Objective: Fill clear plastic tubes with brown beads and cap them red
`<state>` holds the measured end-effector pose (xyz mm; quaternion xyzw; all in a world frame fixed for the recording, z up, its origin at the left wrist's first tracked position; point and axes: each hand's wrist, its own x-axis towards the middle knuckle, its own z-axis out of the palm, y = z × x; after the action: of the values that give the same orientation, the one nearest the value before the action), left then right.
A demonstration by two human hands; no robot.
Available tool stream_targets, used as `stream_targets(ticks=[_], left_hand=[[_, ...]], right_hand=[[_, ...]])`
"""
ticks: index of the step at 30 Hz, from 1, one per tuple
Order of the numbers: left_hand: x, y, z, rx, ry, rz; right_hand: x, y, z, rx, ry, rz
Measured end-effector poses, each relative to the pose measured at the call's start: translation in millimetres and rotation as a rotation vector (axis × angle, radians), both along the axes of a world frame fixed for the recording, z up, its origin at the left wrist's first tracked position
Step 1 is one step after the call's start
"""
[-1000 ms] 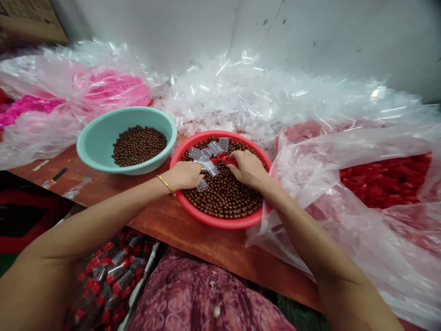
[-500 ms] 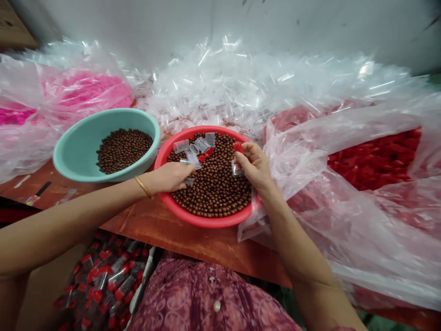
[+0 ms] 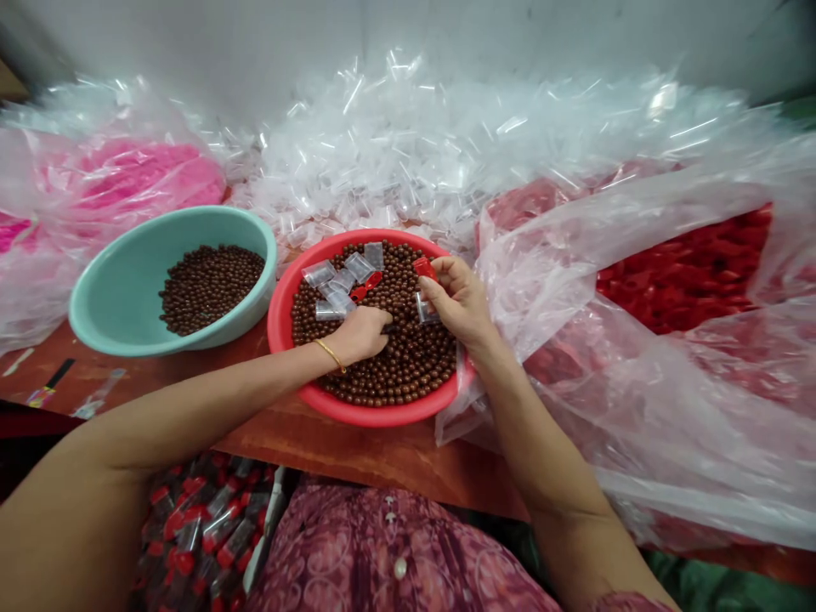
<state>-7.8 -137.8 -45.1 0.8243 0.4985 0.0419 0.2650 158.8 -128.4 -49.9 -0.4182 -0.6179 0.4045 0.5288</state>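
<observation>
A red basin (image 3: 408, 415) holds a bed of round brown beads (image 3: 401, 374). My left hand (image 3: 362, 333), palm down with fingers curled, dips into the beads near the middle. Its fingertips are partly hidden, and what they pinch cannot be made out. On the basin's right side my right hand (image 3: 460, 299) grips a small red plastic cap (image 3: 424, 269) between thumb and fingers. Just below that cap a clear plastic tube (image 3: 427, 309) shows against the same hand. Several loose clear tubes (image 3: 360, 268) and some red caps (image 3: 366, 286) lie on the beads at the back left.
Left of the red basin stands a teal basin (image 3: 95, 297) with more brown beads. Clear tubes (image 3: 395, 153) are heaped behind. An opened plastic bag (image 3: 541, 280) at the right shows red caps; a bag of pink pieces (image 3: 153, 174) lies left. Below the table are capped tubes (image 3: 204, 527).
My left hand has moved right, from the clear tubes at the basin's left side to the beads in the middle. My right hand keeps its hold on the red cap. The view has shifted slightly.
</observation>
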Motion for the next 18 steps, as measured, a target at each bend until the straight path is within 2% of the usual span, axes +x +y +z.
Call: stream_targets(ticks=[4, 7, 9, 14, 18], left_hand=[[-2, 7, -8.0, -0.335, -0.467, 0.132], [-11, 3, -1.9, -0.591, -0.824, 0.214], [-18, -2, 6.1, -0.686, -0.934, 0.242], [-29, -20, 22.9, -0.822, -1.103, 0.245], [-34, -29, 25.0, -0.748, -1.156, 0.211]], right_hand=[[1, 1, -1.7, 0.000, -0.027, -0.029], [1, 1, -2.9, 0.017, -0.037, -0.047], [1, 2, -3.8, 0.024, -0.048, -0.056], [-1, 2, -6.1, 0.054, -0.127, -0.085], [0, 0, -5.5, 0.105, -0.227, -0.092]])
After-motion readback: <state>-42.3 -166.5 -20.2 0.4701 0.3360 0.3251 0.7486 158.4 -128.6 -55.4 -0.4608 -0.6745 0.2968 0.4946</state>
